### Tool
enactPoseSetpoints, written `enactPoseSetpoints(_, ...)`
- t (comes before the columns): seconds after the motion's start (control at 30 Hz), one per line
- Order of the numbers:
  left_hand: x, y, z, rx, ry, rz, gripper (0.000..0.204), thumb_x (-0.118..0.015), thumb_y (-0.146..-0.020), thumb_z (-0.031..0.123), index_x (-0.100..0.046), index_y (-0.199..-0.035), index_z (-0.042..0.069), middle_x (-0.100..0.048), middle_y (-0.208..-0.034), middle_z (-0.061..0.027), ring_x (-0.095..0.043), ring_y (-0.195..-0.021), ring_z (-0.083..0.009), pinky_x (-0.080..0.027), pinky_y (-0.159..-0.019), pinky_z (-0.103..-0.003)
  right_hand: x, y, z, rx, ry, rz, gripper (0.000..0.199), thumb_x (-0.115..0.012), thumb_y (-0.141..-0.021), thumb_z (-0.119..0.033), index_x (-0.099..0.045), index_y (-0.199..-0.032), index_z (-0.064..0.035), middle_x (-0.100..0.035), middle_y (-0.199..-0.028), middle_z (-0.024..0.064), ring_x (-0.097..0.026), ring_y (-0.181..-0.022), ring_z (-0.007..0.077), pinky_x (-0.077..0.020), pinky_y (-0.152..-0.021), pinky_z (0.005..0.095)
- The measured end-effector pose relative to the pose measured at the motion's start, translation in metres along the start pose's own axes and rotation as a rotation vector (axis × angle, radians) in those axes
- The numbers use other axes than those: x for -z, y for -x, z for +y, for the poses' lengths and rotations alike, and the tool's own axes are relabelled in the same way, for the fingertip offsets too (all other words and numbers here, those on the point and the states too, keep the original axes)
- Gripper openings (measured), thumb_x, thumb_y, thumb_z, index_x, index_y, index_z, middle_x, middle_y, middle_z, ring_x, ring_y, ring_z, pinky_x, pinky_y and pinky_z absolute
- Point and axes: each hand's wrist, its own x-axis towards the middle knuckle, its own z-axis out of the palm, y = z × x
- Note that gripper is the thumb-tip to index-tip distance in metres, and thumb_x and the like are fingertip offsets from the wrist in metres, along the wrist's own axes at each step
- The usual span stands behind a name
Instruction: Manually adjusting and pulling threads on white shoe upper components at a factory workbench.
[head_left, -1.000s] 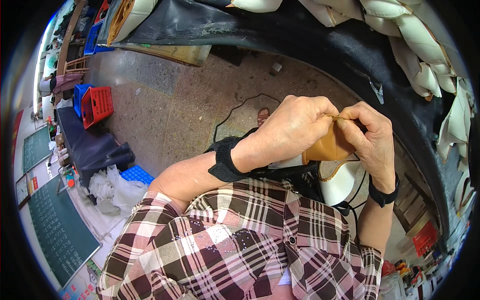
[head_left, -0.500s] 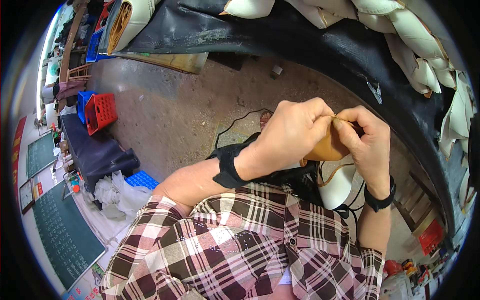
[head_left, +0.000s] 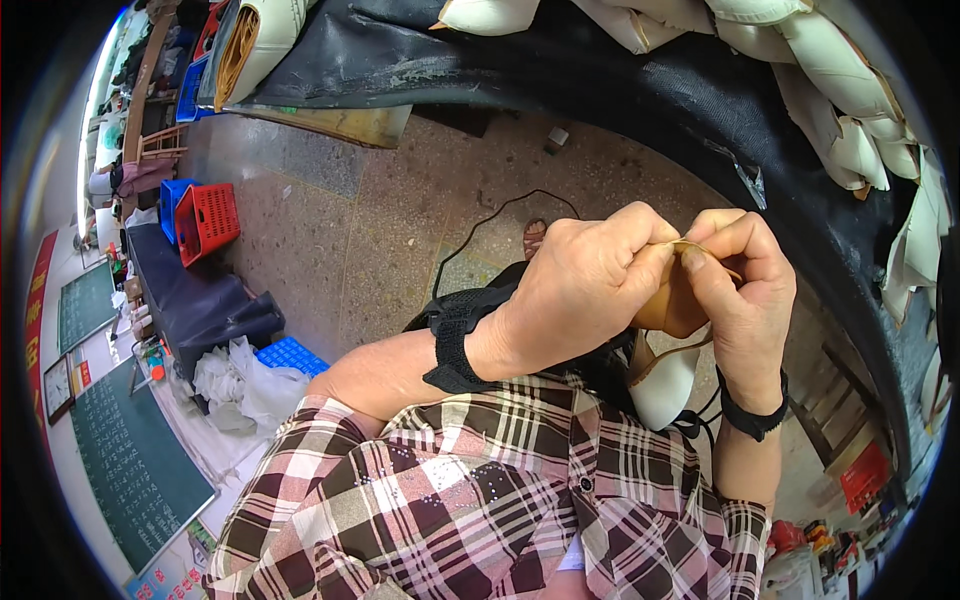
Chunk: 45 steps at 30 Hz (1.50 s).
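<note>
A tan leather shoe upper (head_left: pixel 672 310) is held up in front of my chest, its edge pinched between both hands. The thumb and fingers of my left hand (head_left: pixel 585 275) close on the edge from one side. My right hand (head_left: pixel 745 280) grips the same edge close beside them, fingers curled. Most of the piece hangs below and behind the hands, partly hidden. Under it, near my lap, a white shoe upper (head_left: pixel 665 388) with a tan edge shows. Both wrists wear black bands.
A black-covered bench (head_left: pixel 560 65) curves across the far side and right, with several white shoe uppers (head_left: pixel 825 75) on it. To the left stand a red plastic crate (head_left: pixel 208 222) and a blue crate (head_left: pixel 172 205). A black cable (head_left: pixel 470 232) crosses the floor.
Both hands have shifted slightly right with the tan upper, still pinching its edge. The right hand and its wristband have come a little nearer my body.
</note>
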Motion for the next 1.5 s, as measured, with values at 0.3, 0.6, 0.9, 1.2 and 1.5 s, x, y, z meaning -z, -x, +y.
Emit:
enactPoseSetpoints(0.3,-0.003,0.0,-0.002,0.004,0.018,0.064,0.006,-0.062,-0.084,0.005,-0.065,-0.089,0.003,-0.065,-0.068,-0.0059,-0.062,-0.057,-0.0097,-0.048,-0.05,-0.022,0.001,-0.005,-0.005,-0.083,0.009,-0.006,0.009,-0.061,-0.079,0.004,-0.054,-0.078,-0.0009,-0.059,-0.091,0.0017,-0.044,-0.066,0.0007,-0.0382,-0.058,0.0169)
enactPoseSetpoints(0.6,0.001,-0.004,-0.006,-0.01,0.047,-0.009,0.006,-0.061,-0.087,0.006,-0.065,-0.09,0.003,-0.064,-0.065,-0.0041,-0.06,-0.051,-0.0068,-0.046,-0.044,-0.021,0.004,-0.009,0.003,-0.075,-0.07,-0.04,0.011,-0.061,-0.079,0.007,-0.053,-0.079,-0.002,-0.06,-0.092,0.003,-0.046,-0.068,0.0011,-0.0387,-0.06,0.0165)
enactPoseSetpoints(0.9,0.002,-0.005,-0.009,0.001,0.042,-0.006,0.007,-0.06,-0.087,0.007,-0.064,-0.09,0.003,-0.064,-0.069,-0.0055,-0.062,-0.057,-0.0098,-0.047,-0.05,-0.022,0.005,-0.016,0.005,-0.071,-0.037,-0.086,0.013,-0.061,-0.076,0.008,-0.053,-0.078,-0.002,-0.06,-0.09,0.0034,-0.048,-0.069,0.0023,-0.0402,-0.061,0.0173)
enactPoseSetpoints(1.2,0.008,-0.01,-0.009,0.158,0.087,-0.085,0.007,-0.059,-0.088,0.009,-0.063,-0.09,0.003,-0.064,-0.072,-0.0056,-0.062,-0.062,-0.0101,-0.048,-0.056,-0.023,0.0,-0.021,0.013,0.161,0.199,-0.056,0.015,-0.06,-0.073,0.01,-0.052,-0.076,-0.0018,-0.061,-0.083,0.0047,-0.053,-0.068,0.0057,-0.043,-0.06,0.0193)
enactPoseSetpoints(1.5,0.004,-0.01,-0.013,0.152,0.006,0.048,0.006,-0.06,-0.088,0.009,-0.063,-0.089,0.004,-0.065,-0.068,-0.0038,-0.062,-0.062,-0.0073,-0.048,-0.055,-0.021,-0.002,-0.029,0.021,0.229,0.193,-0.064,0.015,-0.065,-0.073,0.007,-0.054,-0.078,-0.0017,-0.061,-0.086,0.005,-0.055,-0.072,0.0074,-0.045,-0.063,0.0205)
